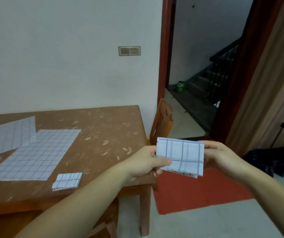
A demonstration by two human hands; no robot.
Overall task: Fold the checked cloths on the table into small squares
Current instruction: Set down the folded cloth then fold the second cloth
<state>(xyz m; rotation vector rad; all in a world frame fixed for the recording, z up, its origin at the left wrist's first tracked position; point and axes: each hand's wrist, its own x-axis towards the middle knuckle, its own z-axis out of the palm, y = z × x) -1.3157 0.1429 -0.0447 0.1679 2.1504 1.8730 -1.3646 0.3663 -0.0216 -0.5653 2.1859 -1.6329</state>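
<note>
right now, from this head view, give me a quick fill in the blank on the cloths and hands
1. The folded checked cloth is held by ____ hands, off the table's right edge.
2. On the brown table, ____ small folded square already lies.
3. ____ unfolded cloths lie flat: the near one and the far one.
4. The left hand puts its ____ on the held cloth's front.

Missing words: both; one; two; thumb

White cotton cloths [34, 155] carry blue check lines; the brown worktop [107, 134] shows pale leaf prints; the floor mat [198, 191] is red.
</note>
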